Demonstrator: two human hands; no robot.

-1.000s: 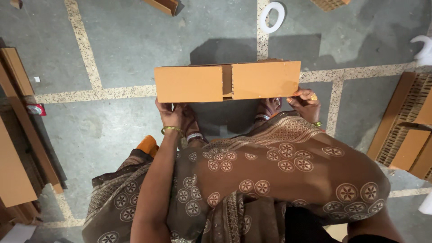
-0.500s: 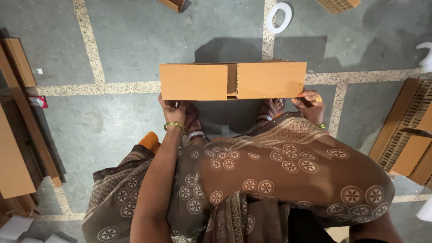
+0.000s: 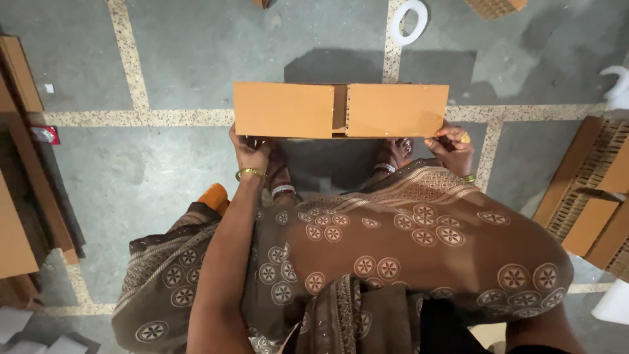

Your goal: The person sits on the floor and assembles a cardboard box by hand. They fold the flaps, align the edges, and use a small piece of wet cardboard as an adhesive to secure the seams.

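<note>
Head view, looking straight down: the grey floor [image 3: 164, 183] with its pale speckled joint lines fills the frame, and the person's brown patterned garment [image 3: 393, 262] covers the lower middle. At the edges lie stacks of flat cardboard [image 3: 590, 216] on the right and more board [image 3: 19, 223] on the left. A white ring [image 3: 407, 21] sits on the floor at the top. Held above the floor, just beyond the feet, is an orange cardboard box [image 3: 341, 110]; its long axis runs left to right, with its two top flaps nearly meeting at a narrow gap in the middle. The left hand [image 3: 250, 149] is closed on the box's near left corner from below, and the right hand [image 3: 452, 145] grips the near right corner, fingers curled against the edge. Both hands touch the box, one at each end, so neither is nearer.
</note>
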